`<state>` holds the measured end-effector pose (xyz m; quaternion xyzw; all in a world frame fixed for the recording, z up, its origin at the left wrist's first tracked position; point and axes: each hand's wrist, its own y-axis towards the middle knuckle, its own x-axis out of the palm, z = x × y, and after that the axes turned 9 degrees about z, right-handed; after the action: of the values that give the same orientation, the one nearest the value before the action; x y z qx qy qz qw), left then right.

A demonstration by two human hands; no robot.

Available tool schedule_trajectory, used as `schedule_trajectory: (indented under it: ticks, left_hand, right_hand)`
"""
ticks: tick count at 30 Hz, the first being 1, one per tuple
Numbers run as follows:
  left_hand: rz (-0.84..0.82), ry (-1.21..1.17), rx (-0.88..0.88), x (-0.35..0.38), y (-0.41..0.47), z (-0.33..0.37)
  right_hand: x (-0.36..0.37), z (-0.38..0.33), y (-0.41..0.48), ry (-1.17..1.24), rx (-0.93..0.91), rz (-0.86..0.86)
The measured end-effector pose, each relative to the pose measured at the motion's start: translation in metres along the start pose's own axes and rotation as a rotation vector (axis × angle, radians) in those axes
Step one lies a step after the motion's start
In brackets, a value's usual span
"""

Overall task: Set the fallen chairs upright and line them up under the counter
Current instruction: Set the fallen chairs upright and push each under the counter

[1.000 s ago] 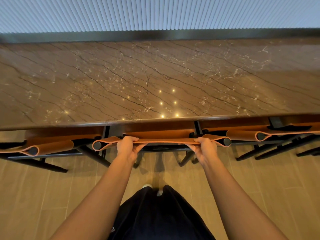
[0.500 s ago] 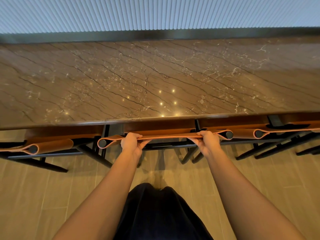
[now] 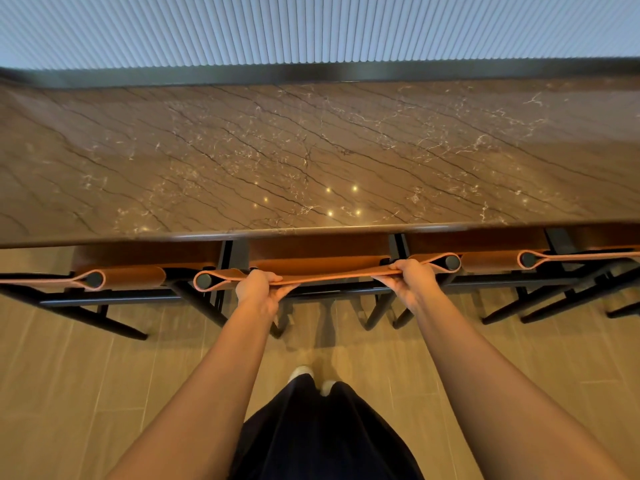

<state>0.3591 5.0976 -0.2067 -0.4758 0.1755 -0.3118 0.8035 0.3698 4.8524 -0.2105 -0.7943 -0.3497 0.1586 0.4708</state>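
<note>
middle chair [image 3: 318,262] deeper under counter [image 3: 311,150], seat half hidden, left hand [image 3: 258,289] and right hand [image 3: 412,280] clamped on backrest [image 3: 329,276]

Seemingly three chairs [image 3: 135,277] [image 3: 329,264] [image 3: 488,262], one counter [image 3: 311,150]

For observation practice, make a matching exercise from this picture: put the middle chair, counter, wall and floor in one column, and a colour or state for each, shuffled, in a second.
Column one:
1. middle chair
2. counter
3. wall
4. floor

Column two:
A. pale and ribbed
B. tan tiles
C. back gripped by the left hand and the right hand
D. brown stone with dark veins

Pairs: 1-C, 2-D, 3-A, 4-B
</note>
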Motion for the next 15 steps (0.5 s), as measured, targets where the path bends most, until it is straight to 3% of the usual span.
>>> schedule_trajectory:
  ticks: [15]
  left_hand:
    - [-0.026, 0.108, 0.027, -0.002, 0.009, 0.024]
  right_hand:
    - [0.017, 0.016, -0.002, 0.095, -0.034, 0.1]
